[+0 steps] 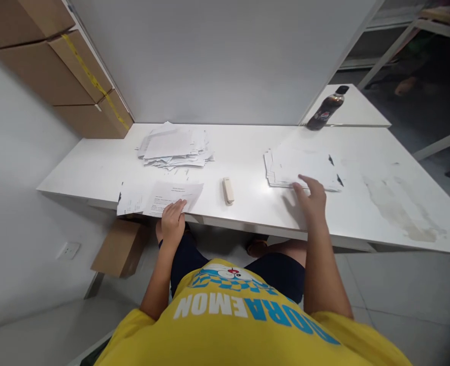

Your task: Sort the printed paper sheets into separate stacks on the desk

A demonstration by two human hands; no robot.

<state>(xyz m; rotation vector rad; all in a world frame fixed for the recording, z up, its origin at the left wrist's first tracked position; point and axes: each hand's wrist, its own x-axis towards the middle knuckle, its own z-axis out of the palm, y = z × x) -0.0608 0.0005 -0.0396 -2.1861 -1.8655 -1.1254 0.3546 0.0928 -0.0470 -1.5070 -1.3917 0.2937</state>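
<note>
I judged light pressure suited the sheet (175,191) at the near edge of the table (248,155), left grip (173,221) unclear, right grip (314,202) parted.

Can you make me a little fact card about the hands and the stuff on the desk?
left hand: on a printed sheet at the desk's near edge
right hand: at the right stack, touch unclear
stapler: between the hands
left pile: messy papers, behind the printed sheet
bottle: far right, dark drink, black cap
</note>
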